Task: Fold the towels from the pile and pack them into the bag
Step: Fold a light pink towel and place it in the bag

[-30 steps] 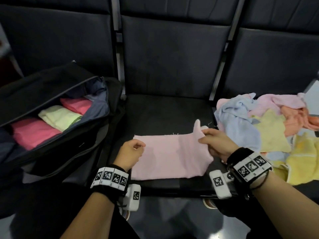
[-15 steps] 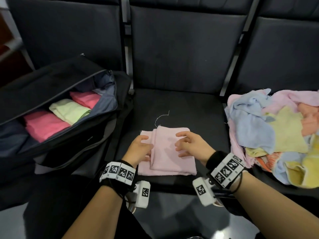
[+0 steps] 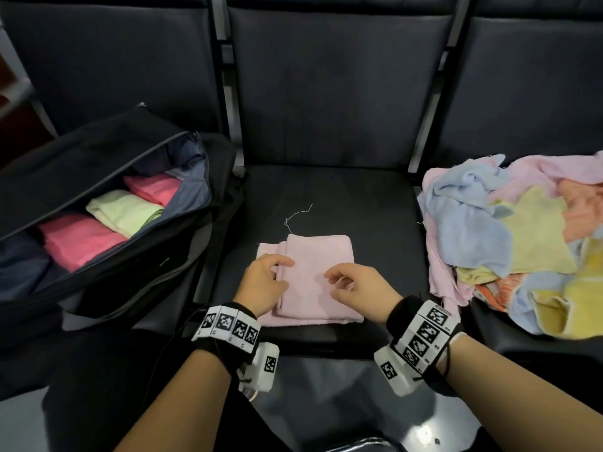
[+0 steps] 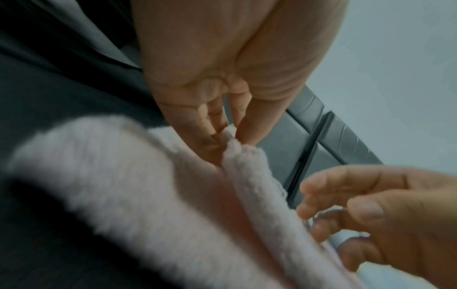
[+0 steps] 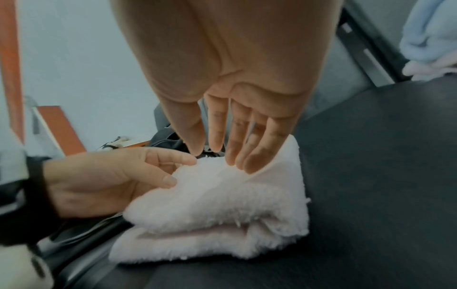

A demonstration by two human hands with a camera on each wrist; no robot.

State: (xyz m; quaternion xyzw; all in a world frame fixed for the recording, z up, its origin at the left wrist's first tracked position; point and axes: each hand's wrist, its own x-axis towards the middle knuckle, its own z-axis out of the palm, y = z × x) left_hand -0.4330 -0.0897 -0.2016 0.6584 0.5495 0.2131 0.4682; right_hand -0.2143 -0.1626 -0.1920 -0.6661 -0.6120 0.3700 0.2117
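Observation:
A pale pink towel (image 3: 323, 256) lies folded into a small rectangle on the middle seat (image 3: 375, 210). My left hand (image 3: 267, 282) is at its left side; in the left wrist view its fingers and thumb (image 4: 230, 135) pinch the towel's folded edge (image 4: 237, 156). Just over the towel's near right part my right hand (image 3: 355, 285) is relaxed; in the right wrist view (image 5: 217, 154) its straight fingers reach the top layer of the towel (image 5: 222, 205) and hold nothing. The open black bag (image 3: 81, 158) stands on the left seat. The towel pile (image 3: 509, 230) is on the right seat.
Inside the bag lie folded towels: pink (image 3: 75, 239), light green (image 3: 120, 210), pink (image 3: 153, 187). A loose white thread (image 3: 298, 213) lies on the seat behind the pink towel. Dark seat backs rise behind. The seat's front edge runs just under my wrists.
A second ago the towel was a long strip; my right hand folded its right end over to the left. Both hands have since drawn back toward the near edge.

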